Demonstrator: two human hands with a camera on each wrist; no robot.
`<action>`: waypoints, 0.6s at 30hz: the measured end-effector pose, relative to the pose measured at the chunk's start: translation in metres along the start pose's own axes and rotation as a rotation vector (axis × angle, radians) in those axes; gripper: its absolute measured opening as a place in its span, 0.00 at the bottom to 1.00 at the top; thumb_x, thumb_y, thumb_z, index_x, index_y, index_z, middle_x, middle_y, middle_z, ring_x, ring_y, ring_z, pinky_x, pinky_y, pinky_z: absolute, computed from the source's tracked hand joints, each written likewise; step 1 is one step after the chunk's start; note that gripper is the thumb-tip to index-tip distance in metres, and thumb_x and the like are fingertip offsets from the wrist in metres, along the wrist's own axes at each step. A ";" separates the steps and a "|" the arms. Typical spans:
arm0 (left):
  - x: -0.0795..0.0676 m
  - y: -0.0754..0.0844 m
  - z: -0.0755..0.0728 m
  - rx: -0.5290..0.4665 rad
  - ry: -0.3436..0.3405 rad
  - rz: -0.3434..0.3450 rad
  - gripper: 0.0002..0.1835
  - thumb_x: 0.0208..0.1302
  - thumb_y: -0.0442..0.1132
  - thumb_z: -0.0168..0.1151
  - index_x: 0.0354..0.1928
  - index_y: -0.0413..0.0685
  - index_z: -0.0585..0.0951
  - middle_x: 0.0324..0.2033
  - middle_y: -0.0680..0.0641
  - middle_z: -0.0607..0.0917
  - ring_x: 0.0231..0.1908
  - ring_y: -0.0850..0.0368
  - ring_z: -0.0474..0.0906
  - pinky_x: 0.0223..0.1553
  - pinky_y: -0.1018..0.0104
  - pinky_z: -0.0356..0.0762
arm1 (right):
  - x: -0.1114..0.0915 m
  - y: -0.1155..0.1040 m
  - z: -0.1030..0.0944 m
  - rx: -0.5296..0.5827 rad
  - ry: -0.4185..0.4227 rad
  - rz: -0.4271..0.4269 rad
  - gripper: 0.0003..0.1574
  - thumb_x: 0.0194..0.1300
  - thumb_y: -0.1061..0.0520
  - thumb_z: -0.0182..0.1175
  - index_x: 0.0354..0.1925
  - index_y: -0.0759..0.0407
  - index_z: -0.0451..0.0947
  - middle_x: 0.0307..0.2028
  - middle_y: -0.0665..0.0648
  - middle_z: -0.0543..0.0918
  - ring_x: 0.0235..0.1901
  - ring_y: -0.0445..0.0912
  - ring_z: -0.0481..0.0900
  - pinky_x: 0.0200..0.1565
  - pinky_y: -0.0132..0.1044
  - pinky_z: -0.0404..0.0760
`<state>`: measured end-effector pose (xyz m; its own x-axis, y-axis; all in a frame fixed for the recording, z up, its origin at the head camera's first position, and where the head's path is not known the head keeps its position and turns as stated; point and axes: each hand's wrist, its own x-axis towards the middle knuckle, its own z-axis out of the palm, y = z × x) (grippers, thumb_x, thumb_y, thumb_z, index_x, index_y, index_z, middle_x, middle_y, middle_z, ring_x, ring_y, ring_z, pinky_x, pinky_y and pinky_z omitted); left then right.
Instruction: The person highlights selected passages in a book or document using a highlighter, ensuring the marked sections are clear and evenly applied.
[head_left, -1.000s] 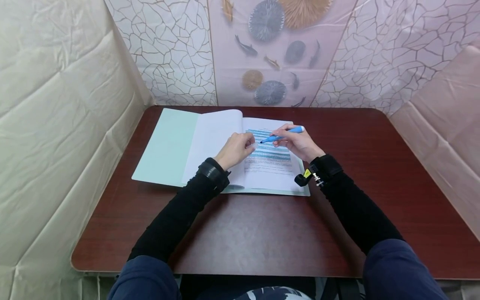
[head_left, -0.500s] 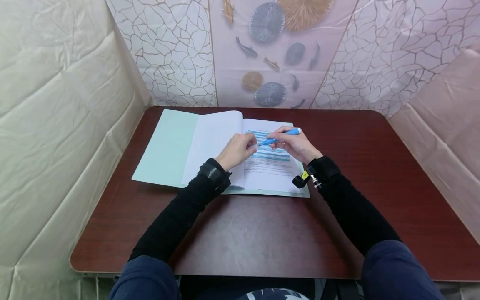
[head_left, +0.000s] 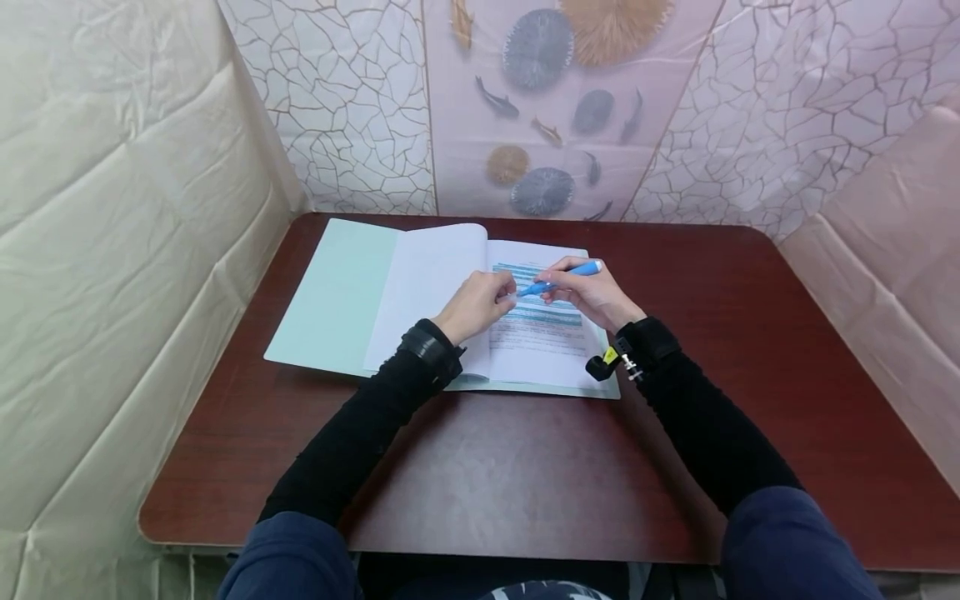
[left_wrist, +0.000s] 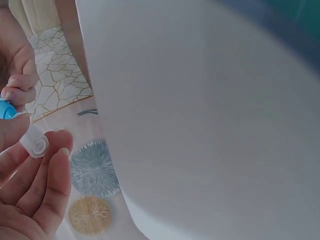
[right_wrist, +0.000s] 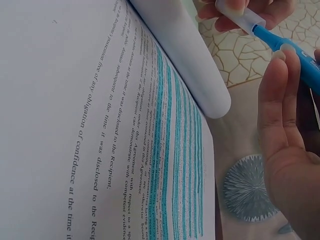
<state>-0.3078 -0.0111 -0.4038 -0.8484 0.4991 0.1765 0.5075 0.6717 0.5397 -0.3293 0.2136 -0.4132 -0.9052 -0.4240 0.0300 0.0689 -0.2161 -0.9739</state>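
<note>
My right hand pinches a blue highlighter by its barrel, tip pointing left. Between the thumb and fingers of my left hand is a translucent white cap. In the right wrist view the highlighter's tip end is at the mouth of the cap, partly inside it. Both hands are above an open stack of printed pages. Its upper lines bear blue highlighter strokes, while the lower text is unmarked.
The pages lie in an open mint-green folder, its cover spread to the left. A turned-over white sheet curves up beside the printed page. Underneath is a dark reddish-brown table. Patterned cloth hangs behind the table.
The highlighter has moved left and slightly down with my right hand, its tip coming to the cap. My left hand has stayed nearly in place.
</note>
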 end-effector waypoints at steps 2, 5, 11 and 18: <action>0.000 0.001 0.001 -0.004 -0.005 0.001 0.09 0.65 0.36 0.61 0.46 0.43 0.81 0.37 0.45 0.86 0.34 0.56 0.78 0.40 0.68 0.77 | -0.001 0.001 0.000 -0.004 0.005 0.000 0.09 0.68 0.64 0.56 0.36 0.62 0.84 0.38 0.57 0.85 0.30 0.47 0.85 0.41 0.36 0.84; 0.000 0.002 0.001 -0.005 -0.003 0.005 0.09 0.66 0.36 0.61 0.46 0.43 0.81 0.37 0.46 0.86 0.34 0.57 0.78 0.41 0.68 0.78 | -0.001 0.002 0.000 -0.014 0.007 0.003 0.09 0.69 0.64 0.55 0.36 0.61 0.84 0.38 0.56 0.85 0.31 0.47 0.85 0.41 0.35 0.84; 0.001 0.003 0.000 0.001 -0.005 0.010 0.08 0.66 0.37 0.61 0.45 0.43 0.81 0.37 0.45 0.86 0.35 0.57 0.79 0.42 0.67 0.78 | -0.001 0.001 0.000 -0.002 -0.005 0.033 0.08 0.69 0.64 0.55 0.37 0.61 0.82 0.39 0.56 0.85 0.32 0.47 0.85 0.43 0.36 0.84; 0.001 0.003 0.000 -0.004 -0.002 0.026 0.08 0.66 0.37 0.61 0.44 0.43 0.81 0.37 0.45 0.86 0.34 0.57 0.79 0.41 0.68 0.78 | -0.002 -0.002 0.004 -0.012 0.000 0.044 0.10 0.70 0.65 0.54 0.35 0.61 0.83 0.39 0.56 0.86 0.32 0.47 0.86 0.44 0.36 0.84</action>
<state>-0.3073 -0.0079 -0.4022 -0.8348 0.5172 0.1887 0.5284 0.6566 0.5383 -0.3256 0.2113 -0.4109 -0.9012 -0.4332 -0.0130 0.1038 -0.1867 -0.9769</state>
